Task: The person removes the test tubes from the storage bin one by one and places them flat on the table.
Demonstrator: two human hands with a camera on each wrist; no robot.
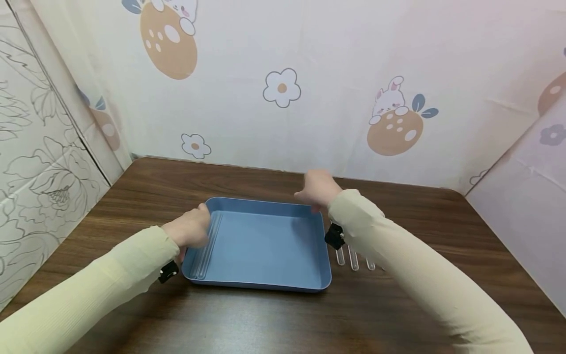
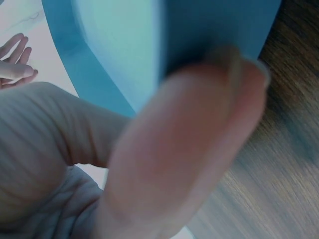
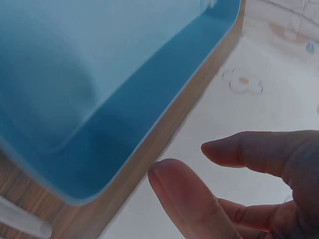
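A shallow blue tray (image 1: 269, 246) lies on the wooden table in the head view. Clear tubes with rounded ends (image 1: 205, 263) lie lengthwise along its left side. My left hand (image 1: 192, 228) is at the tray's left edge, and in the left wrist view its thumb (image 2: 184, 134) and a fingertip pinch the tray wall (image 2: 224, 25). Over the tray's back right corner hovers my right hand (image 1: 317, 189), holding nothing. Its thumb and fingers (image 3: 244, 152) are spread apart in the right wrist view, just off the rim.
Several clear tubes (image 1: 353, 258) lie on the table right of the tray, partly hidden by the right forearm. The brown wooden table (image 1: 247, 319) meets a patterned curtain (image 1: 239, 123) at its back edge. Each wrist carries a small black camera (image 1: 334, 236).
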